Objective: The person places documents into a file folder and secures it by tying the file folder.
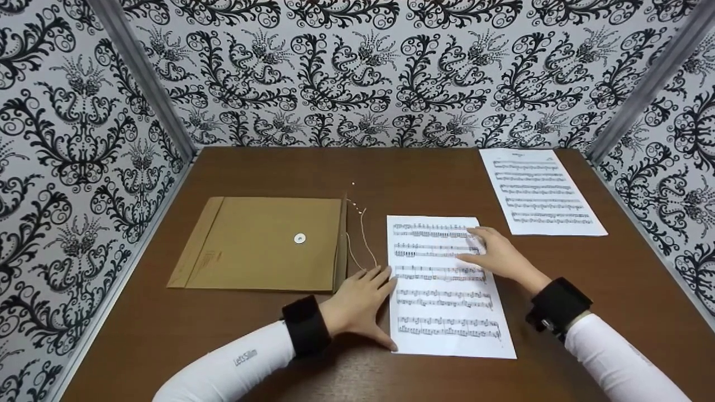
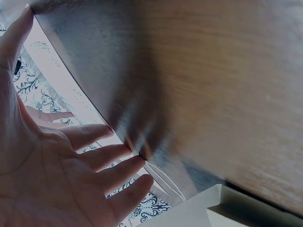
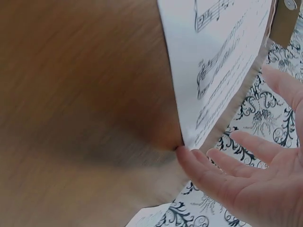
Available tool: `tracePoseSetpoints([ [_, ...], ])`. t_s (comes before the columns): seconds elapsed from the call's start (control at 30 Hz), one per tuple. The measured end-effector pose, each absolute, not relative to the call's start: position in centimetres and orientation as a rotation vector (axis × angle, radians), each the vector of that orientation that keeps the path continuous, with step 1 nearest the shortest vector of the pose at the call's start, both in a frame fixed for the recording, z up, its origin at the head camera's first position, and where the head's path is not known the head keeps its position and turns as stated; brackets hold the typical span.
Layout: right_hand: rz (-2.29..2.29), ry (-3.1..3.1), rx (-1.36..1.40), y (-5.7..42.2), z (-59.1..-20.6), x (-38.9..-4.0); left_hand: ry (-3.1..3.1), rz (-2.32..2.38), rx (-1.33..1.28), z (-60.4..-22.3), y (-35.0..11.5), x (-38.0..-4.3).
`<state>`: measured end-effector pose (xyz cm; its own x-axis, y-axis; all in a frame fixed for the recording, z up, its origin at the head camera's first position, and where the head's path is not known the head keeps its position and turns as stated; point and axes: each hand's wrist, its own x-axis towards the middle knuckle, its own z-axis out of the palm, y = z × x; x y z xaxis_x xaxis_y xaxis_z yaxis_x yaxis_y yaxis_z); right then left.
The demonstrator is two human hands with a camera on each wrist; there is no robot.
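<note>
A white page of sheet music [image 1: 441, 310] lies flat on the brown table, near the middle. At its left edge my left hand [image 1: 357, 301] rests with fingers spread, thumb by the lower left corner. In the left wrist view the fingertips [image 2: 137, 161] touch the edge of the page. My right hand [image 1: 505, 258] is at the page's upper right, fingers extended and thumb apart over the printed staves. The right wrist view shows one fingertip [image 3: 182, 152] at a corner of the paper, the other fingers loosely stretched. Neither hand grips the page.
Left of the page lies a brown kraft envelope [image 1: 262, 245] with a white button [image 1: 300, 238]. A thin pale string [image 1: 364, 231] trails from its right side towards my left fingers. Another music sheet [image 1: 542, 192] lies at the back right. Patterned walls enclose the table.
</note>
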<state>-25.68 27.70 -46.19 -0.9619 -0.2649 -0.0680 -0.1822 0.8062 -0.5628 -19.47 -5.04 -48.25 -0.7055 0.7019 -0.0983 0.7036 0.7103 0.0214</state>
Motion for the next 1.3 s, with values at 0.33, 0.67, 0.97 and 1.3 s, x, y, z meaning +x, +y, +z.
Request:
tracePoseSetpoints([
  [0.33, -1.013, 2.72, -0.173, 29.7, -45.9, -25.7, 2.814, -0.069, 1.164, -47.8, -5.1, -19.4],
  [0.67, -1.181, 2.566, -0.153, 30.5, -45.6, -25.5, 2.809, -0.042, 1.145, -47.9, -5.0, -19.4],
  [0.97, -1.302, 2.468, -0.095, 30.5, -45.7, -25.7, 2.808, -0.036, 1.146, -47.9, -5.0, -19.4],
  [1.3, -1.331, 2.394, 0.044, 30.5, -45.9, -26.1, 2.812, -0.082, 1.163, -47.9, -5.0, -19.3],
])
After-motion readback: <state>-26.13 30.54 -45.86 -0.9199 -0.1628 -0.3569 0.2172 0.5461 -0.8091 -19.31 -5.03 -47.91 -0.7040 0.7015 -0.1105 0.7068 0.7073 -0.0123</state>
